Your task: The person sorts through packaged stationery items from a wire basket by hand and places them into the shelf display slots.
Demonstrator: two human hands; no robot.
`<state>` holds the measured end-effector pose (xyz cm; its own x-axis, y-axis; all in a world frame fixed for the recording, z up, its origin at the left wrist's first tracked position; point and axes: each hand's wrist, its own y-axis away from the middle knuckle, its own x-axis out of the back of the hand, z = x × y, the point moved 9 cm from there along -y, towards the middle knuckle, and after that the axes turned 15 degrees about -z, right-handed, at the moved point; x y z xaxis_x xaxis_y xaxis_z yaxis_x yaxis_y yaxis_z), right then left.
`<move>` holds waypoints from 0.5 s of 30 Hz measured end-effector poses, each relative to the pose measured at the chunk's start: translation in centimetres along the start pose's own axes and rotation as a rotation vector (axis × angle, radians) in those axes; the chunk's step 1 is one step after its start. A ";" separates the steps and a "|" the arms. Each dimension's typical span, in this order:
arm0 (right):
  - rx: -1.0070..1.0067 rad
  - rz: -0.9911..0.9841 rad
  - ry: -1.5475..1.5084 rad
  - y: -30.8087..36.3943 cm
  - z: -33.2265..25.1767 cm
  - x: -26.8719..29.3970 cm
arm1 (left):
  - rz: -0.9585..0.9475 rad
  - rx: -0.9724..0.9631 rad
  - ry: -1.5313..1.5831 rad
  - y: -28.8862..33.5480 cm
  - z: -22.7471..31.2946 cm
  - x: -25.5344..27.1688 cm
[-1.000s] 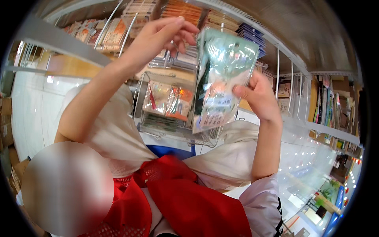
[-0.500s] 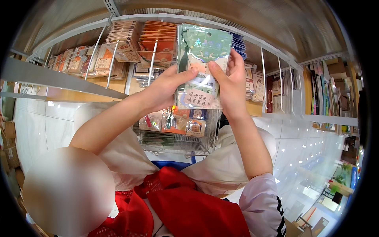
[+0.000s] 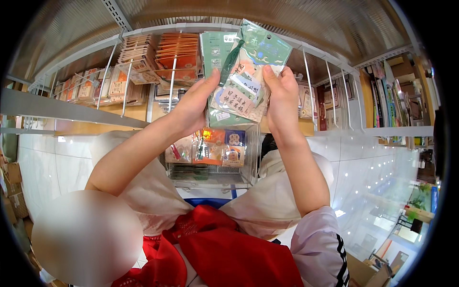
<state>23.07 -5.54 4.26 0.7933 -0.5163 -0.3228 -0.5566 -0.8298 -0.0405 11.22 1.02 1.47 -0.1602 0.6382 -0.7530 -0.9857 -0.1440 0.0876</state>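
Observation:
My right hand (image 3: 283, 103) grips the right edge of a flat, clear-wrapped green bookmark packet (image 3: 263, 50), thumb on its front. The packet leans to the right and shows a dark green tassel (image 3: 233, 57) and small printed cards. Partly behind it is a second green packet (image 3: 213, 55), upright, with pale labels on its face. My left hand (image 3: 196, 103) is closed on the left edge of that one, thumb in front and the other fingers mostly hidden. Whether more packets lie behind these two I cannot tell.
Beyond my hands, a white rack holds orange packets (image 3: 179, 48), beige packets (image 3: 136, 55) and wire dividers (image 3: 173, 79). Below the hands a mesh basket (image 3: 229, 181) contains colourful packets (image 3: 210, 146). Upright books (image 3: 385, 98) fill a wooden shelf at the right.
The green packets, held together before, are now fanned apart. The front one has tilted right with my right hand; the rear one shows at the left, and my left hand has shifted left.

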 end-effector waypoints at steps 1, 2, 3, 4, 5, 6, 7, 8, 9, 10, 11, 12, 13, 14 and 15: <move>0.014 0.003 0.002 0.0 -0.3 0.0 | -0.002 -0.001 -0.003 -0.1 0.1 0.0; 0.027 0.005 0.002 0.1 -0.5 0.2 | 0.015 -0.008 -0.004 -0.1 0.2 0.4; 0.029 0.005 0.001 0.0 -0.5 0.4 | 0.032 -0.015 -0.005 -0.1 0.3 0.8; 0.010 -0.002 0.023 -0.3 -0.4 0.8 | 0.032 -0.015 -0.007 -0.1 0.2 1.1; -0.009 -0.010 0.045 -0.5 -0.4 1.1 | 0.053 -0.025 -0.036 -0.1 0.4 1.5; -0.008 -0.010 0.045 -0.6 -0.6 1.3 | 0.074 -0.036 -0.065 0.0 0.6 1.9; -0.007 0.016 0.028 -0.7 -1.0 1.7 | 0.074 -0.035 -0.066 0.1 0.6 1.8; -0.007 0.042 0.011 -0.7 -1.3 2.0 | 0.088 -0.046 -0.112 0.2 1.0 1.8; -0.007 0.041 0.010 -0.7 -1.7 2.2 | 0.102 -0.056 -0.158 0.4 1.4 1.8; -0.012 0.030 0.046 -0.7 -2.2 2.3 | 0.104 -0.056 -0.159 0.5 1.4 2.0; -0.013 0.022 0.084 -0.8 -2.6 2.5 | 0.099 -0.067 -0.187 0.3 1.6 2.1; 0.003 0.009 0.097 -0.9 -2.6 3.0 | 0.093 -0.078 -0.214 0.2 1.8 2.2; 0.005 0.013 0.101 -0.8 -2.6 3.3 | 0.087 -0.077 -0.213 0.2 1.9 2.1; -0.063 -0.031 0.079 -0.5 -1.8 3.3 | 0.148 -0.073 -0.233 0.4 2.2 2.5; -0.131 -0.073 0.057 -0.2 -1.1 3.3 | 0.206 -0.067 -0.252 0.6 2.5 2.7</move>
<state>26.04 -7.30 4.22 0.8453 -0.4616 -0.2692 -0.4627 -0.8843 0.0634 10.03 4.55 1.11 -0.3716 0.7567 -0.5379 -0.9271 -0.3333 0.1715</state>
